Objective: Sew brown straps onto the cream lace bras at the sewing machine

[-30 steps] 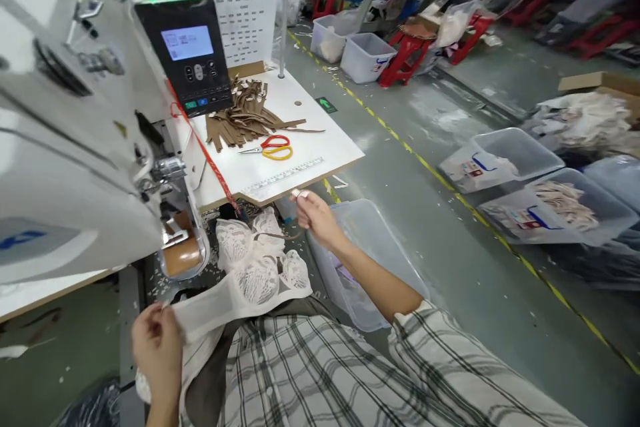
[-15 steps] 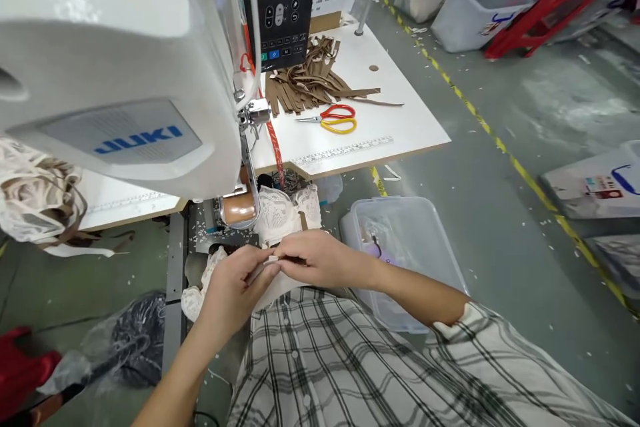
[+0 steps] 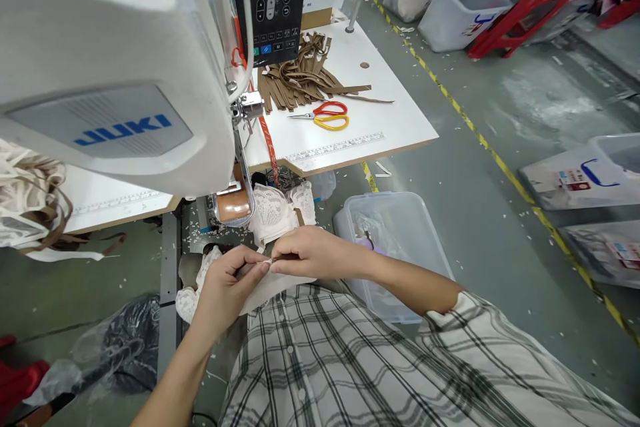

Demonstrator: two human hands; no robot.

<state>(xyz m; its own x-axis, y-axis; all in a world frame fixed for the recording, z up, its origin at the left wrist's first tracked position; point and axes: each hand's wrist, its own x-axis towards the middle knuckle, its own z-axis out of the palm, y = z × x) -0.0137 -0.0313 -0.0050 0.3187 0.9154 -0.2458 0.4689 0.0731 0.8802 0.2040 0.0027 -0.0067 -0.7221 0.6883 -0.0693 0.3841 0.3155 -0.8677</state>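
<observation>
A white lace bra [image 3: 273, 212] hangs over my lap, just below the sewing machine's arm. My left hand [image 3: 231, 283] pinches part of the bra's edge between thumb and forefinger. Thumb and fingers of my right hand [image 3: 306, 253] press together on the same edge, their tips meeting the left ones. A sliver of brown strap shows at the pinch, mostly hidden by the fingers. More white lace [image 3: 189, 300] from the garment spills out left of my left hand. Above the hands is the sewing machine [image 3: 120, 127], with its metal presser part [image 3: 249, 107] facing the table.
Red and yellow handled scissors [image 3: 327, 115] lie on the white table [image 3: 405, 113] beside a pile of brown strips [image 3: 300, 77]. More bras [image 3: 27, 200] are heaped at far left. A clear plastic bin [image 3: 400, 240] stands to my right, a control panel [image 3: 273, 13] behind the machine.
The view has shifted slightly, so most things sit a little further left. Both hands stay together at the bra's edge, their fingertips slightly rearranged.
</observation>
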